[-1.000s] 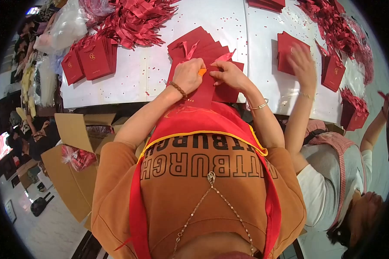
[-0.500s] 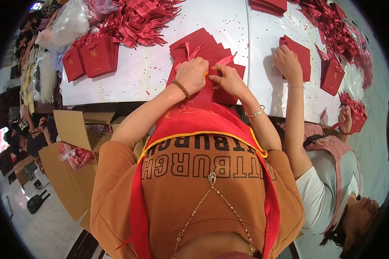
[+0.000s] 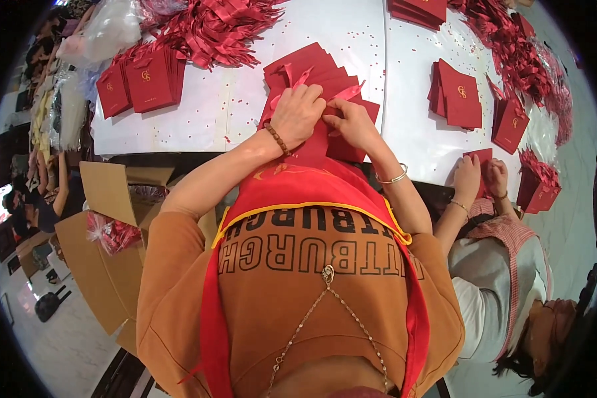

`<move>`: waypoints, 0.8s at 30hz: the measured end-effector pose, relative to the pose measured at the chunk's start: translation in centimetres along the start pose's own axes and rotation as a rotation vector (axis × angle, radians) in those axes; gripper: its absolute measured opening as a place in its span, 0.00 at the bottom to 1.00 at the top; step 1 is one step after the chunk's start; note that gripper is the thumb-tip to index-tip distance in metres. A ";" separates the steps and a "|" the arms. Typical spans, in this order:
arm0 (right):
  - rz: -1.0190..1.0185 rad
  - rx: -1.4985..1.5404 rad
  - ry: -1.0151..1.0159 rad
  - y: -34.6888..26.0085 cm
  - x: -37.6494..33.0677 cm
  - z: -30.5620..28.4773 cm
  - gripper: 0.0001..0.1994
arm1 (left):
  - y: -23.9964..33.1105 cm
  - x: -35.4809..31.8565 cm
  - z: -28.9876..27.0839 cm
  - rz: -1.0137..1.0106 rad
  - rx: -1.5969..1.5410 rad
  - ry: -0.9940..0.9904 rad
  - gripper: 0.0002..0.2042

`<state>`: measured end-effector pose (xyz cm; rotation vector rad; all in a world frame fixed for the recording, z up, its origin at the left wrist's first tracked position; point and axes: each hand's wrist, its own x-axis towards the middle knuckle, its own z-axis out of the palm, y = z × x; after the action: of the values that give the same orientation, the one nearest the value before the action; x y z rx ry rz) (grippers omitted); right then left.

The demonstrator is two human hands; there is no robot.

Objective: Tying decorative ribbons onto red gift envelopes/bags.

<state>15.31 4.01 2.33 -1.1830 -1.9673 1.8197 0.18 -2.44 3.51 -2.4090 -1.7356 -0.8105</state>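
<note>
Both hands meet over a fanned stack of red paper bags [image 3: 312, 63] at the table's near edge. My left hand [image 3: 298, 116], with a brown beaded bracelet at the wrist, is closed, its fingers curled toward the right hand; what lies in them is hidden. Close beside it, my right hand [image 3: 353, 124] has thumb and forefinger pinched at a red paper bag [image 3: 320, 140] that lies nearest my body. Pink-red ribbon loops [image 3: 297, 74] stick up from the stack just beyond my fingers.
A heap of red ribbons [image 3: 222, 30] lies beyond standing red bags [image 3: 154, 79] on the white table [image 3: 245, 136]. To the right, a co-worker's hands [image 3: 467, 178] hold a red bag near another bag stack [image 3: 459, 93]. An open cardboard box [image 3: 103, 265] stands at left.
My hands stay at the same bag; the left has rolled slightly over, and an orange bit by its fingers no longer shows. The co-worker's hand left the bag stack and moved nearer their body.
</note>
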 end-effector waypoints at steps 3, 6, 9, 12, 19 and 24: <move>-0.055 -0.078 0.014 0.2 -0.1 -0.1 0.11 | 0.5 -0.3 0.1 -0.136 -0.008 -0.149 0.04; -0.140 -0.247 0.061 -0.2 -0.1 0.1 0.10 | 0.8 -0.5 0.5 -0.310 -0.087 -0.270 0.03; -0.341 -0.428 0.125 0.5 -0.1 0.2 0.10 | 1.2 -0.4 1.3 -0.316 -0.099 -0.260 0.02; -0.189 -0.274 0.079 0.4 -0.4 0.1 0.10 | -0.3 -1.1 1.4 -0.362 -0.371 -0.205 0.04; -0.156 -0.144 0.064 -0.2 -0.5 0.3 0.10 | -2.2 -0.1 -0.9 -0.158 -0.228 -0.132 0.05; -0.412 -0.313 0.092 -0.4 -1.1 0.9 0.09 | -3.9 1.0 -1.9 -0.357 -0.604 -0.450 0.11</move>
<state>15.31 2.65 2.88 -0.8302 -2.2889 1.2700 -3.79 -0.85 4.60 -2.8704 -2.4358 -1.0094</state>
